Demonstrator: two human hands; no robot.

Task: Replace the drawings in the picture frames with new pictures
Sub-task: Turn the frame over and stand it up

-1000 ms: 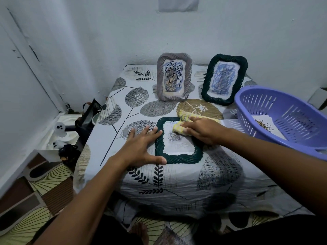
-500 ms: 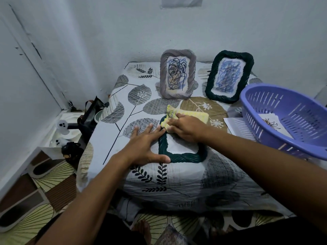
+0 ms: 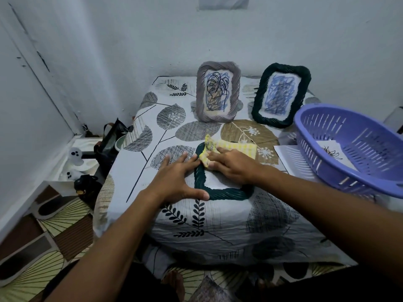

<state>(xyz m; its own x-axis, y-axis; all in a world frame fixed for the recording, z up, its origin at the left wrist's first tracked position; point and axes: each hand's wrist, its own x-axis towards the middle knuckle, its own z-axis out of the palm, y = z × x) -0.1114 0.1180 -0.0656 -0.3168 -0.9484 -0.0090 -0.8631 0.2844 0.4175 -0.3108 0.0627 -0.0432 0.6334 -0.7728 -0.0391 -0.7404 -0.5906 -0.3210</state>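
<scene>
Head view, near to far, itemised:

- Left hand [image 3: 177,180]: mine, spread flat, fingers splayed wide, closed on nothing. Palm rests on the tablecloth [image 3: 218,225], thumb along the near left corner of the flat frame, fingertips against its left rail. Function: bracing.
- Flat frame [image 3: 220,191]: dark green, rope-patterned, lying face up on the cloth near the front edge. Pale sheet visible inside; whatever is drawn on it is hidden under my right hand.
- Right hand [image 3: 231,165]: mine, fingers bent and pressing down on a yellow checked cloth [image 3: 229,147] at the frame's far left corner. Cloth is pinned under the fingers; whether they curl round it I cannot tell.
- Step in hand, by my judgement: wiping this frame, left hand steadying it.
- Purple basket [image 3: 357,153]: right of the frame, tilted, with a printed flower picture [image 3: 332,152] inside. A white sheet [image 3: 285,153] lies partly under its near edge.
- Grey frame [image 3: 218,92]: upright further back, showing a leaf line drawing over blue scribble.
- Second green frame [image 3: 281,95]: upright, leaning beside the grey one, holding blue scribble.
- Next move calls for: setting the cloth aside, standing the flat frame up, and taking one of the two scribbled frames in turn.
</scene>
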